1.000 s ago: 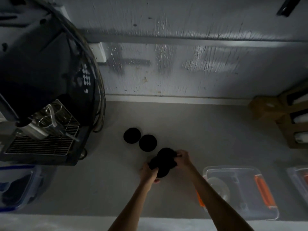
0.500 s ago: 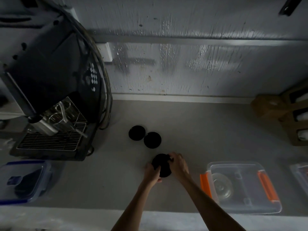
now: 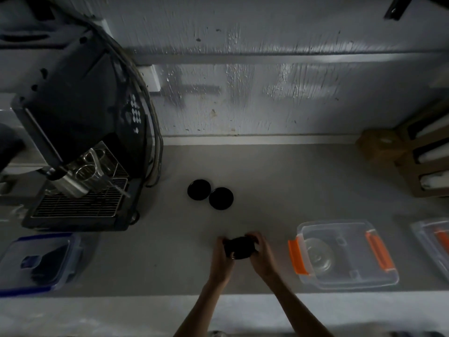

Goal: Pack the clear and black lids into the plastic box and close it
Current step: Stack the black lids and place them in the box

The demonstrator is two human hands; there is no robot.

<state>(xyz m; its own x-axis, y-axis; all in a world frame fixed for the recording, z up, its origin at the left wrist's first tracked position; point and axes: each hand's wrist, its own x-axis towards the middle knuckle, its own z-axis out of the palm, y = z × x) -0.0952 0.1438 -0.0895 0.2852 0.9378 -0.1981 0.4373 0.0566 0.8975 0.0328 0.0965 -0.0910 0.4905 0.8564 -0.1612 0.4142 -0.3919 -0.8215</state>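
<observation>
Between your hands and the plastic box (image 3: pixel 345 254) on your right lies a strip of bare counter (image 3: pixel 279 190), so you can cross there freely. The box stands open on top, with a clear lid (image 3: pixel 318 255) lying inside. Farther back, two black lids (image 3: pixel 210 194) sit touching each other on the counter. The coffee machine (image 3: pixel 80 152) blocks the left, with a blue-rimmed container (image 3: pixel 38 261) in front of it.

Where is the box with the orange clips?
The plastic box with orange clips sits on the counter near its front edge, just right of the right hand, with a clear lid inside it.
</observation>
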